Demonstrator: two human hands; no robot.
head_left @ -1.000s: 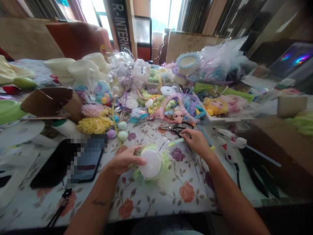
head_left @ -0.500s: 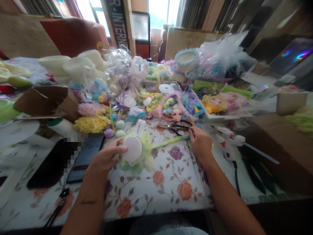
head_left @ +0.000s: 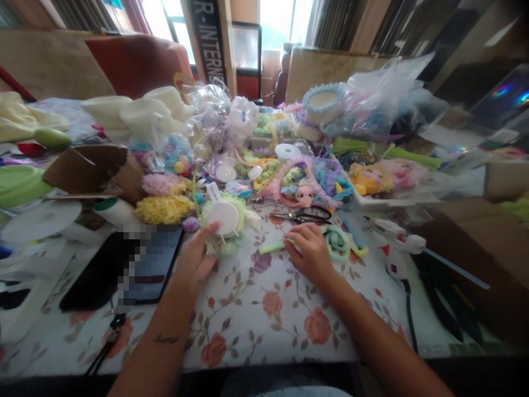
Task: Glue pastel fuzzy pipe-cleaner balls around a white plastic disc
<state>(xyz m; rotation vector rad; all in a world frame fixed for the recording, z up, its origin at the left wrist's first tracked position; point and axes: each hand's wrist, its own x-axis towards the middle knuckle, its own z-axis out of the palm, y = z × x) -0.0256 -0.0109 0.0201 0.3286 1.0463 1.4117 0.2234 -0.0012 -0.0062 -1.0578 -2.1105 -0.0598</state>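
My left hand is closed around a round white disc trimmed with fluffy pale green material, the thumb resting on its flat face. A white tag sticks up from the disc's upper edge. To the right, my right hand bends its fingers over a fuzzy green-yellow strip, whose free end points left across the cloth. More of the strip lies in a loose coil beside that hand. Just beyond the right hand lie black-handled scissors.
A white glue gun with a clear stick lies at right. Two phones rest at left by a cardboard box. Doll heads, yellow yarn and plastic bags crowd the back of the flowered tablecloth.
The strip that stretched between my hands now ends apart from the disc. My right hand has moved left and lower, uncovering the coil; the disc has risen slightly farther from me.
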